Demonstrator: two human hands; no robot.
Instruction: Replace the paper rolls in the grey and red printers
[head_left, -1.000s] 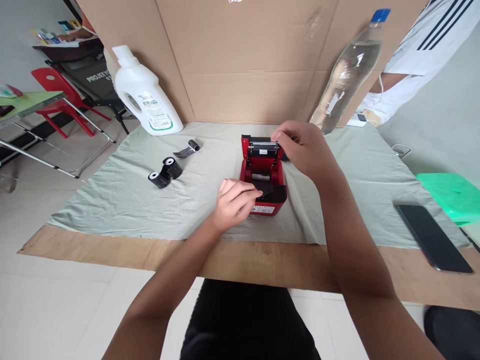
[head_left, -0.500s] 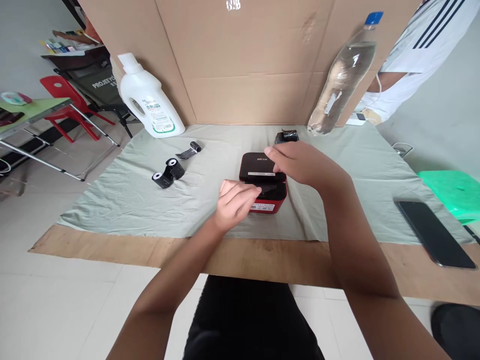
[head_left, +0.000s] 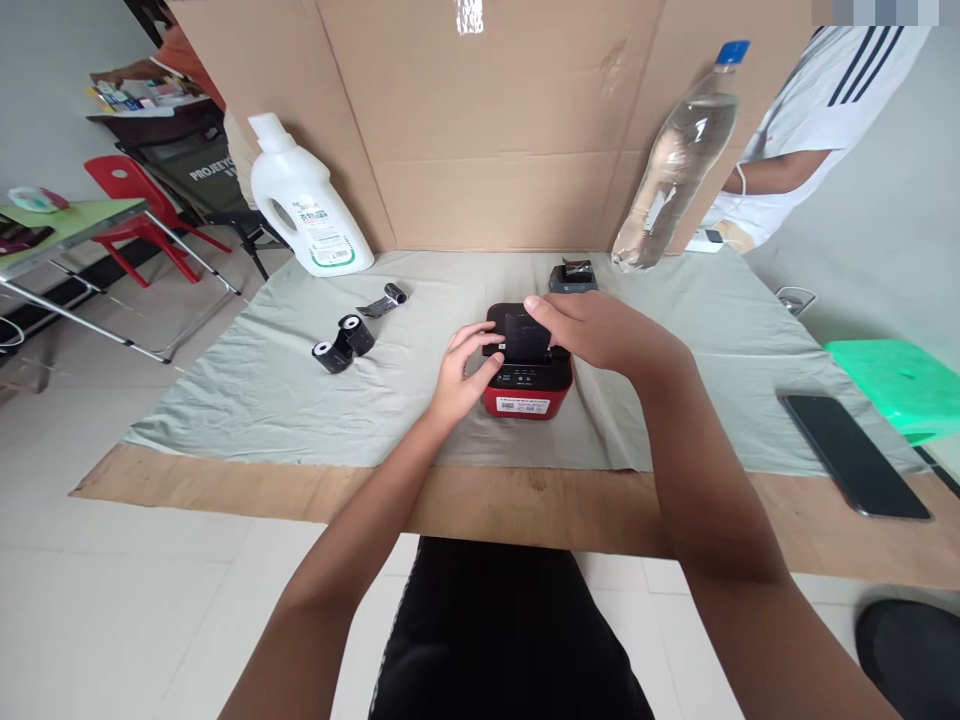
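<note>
A small red and black printer [head_left: 528, 400] stands on the cloth in front of me, with a row of buttons on its black top front. From its top a dark strip [head_left: 526, 338] stands up. My left hand [head_left: 463, 370] is at the printer's left side, thumb and fingers spread and touching its top edge. Over the back right corner lies my right hand [head_left: 600, 330], thumb stretched near the strip's upper edge; its other fingers are mostly hidden. Behind it sits a grey device [head_left: 574, 278] with a black roll.
Two joined black rolls [head_left: 343, 345] and a small unrolled roll [head_left: 384, 300] lie left. A white jug [head_left: 311, 205] and a water bottle [head_left: 682, 165] stand before the cardboard [head_left: 495, 200]. A phone [head_left: 855, 455] lies right, near a green stool [head_left: 900, 390].
The printer's open front cavity is now covered by the black top with buttons, and the dark strip stands up. My left hand has moved up and opened; the right has barely moved.
</note>
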